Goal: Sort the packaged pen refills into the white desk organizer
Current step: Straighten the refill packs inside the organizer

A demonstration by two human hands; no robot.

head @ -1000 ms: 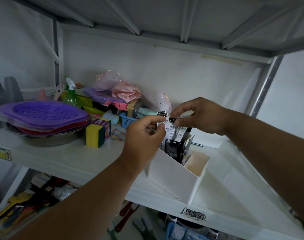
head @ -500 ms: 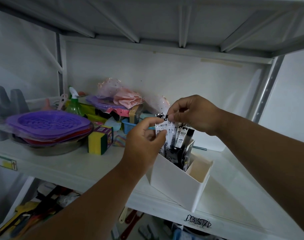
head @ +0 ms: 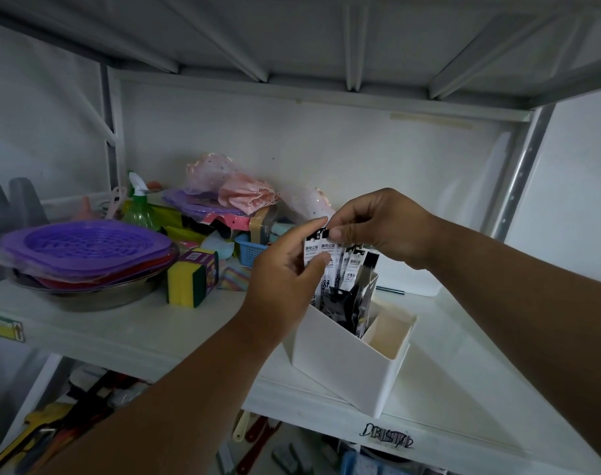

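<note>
Starting at the far left of the shelf (head: 127,334), we see a stack of purple baskets (head: 83,246) sitting in a metal bowl (head: 97,294), with a green spray bottle (head: 139,209) behind it and a yellow-and-green sponge pack (head: 191,281) just beside it. None of that belongs to our job; it is pushed to one side, which leaves the sorting spot free.

Moving toward the middle, our left hand (head: 282,282) comes up from below, thumb and forefinger pinching the leftmost of the packaged pen refills (head: 330,262) by its white header card. We judge this grip is meant to hold that pack apart from its neighbours so they can be squared up one at a time.

Next, our right hand (head: 381,228) reaches over from above, fingers curled down and pinching the tops of the packs. Holding them by the top edge keeps them upright while their lower ends sit in the organizer.

The refills stand bunched together in the rear compartment of the white desk organizer (head: 347,368), which sits near the shelf's front edge. Its shallower front compartment looks bare from here, so we judge the packs are being settled into the taller one, where they lean less.
</note>
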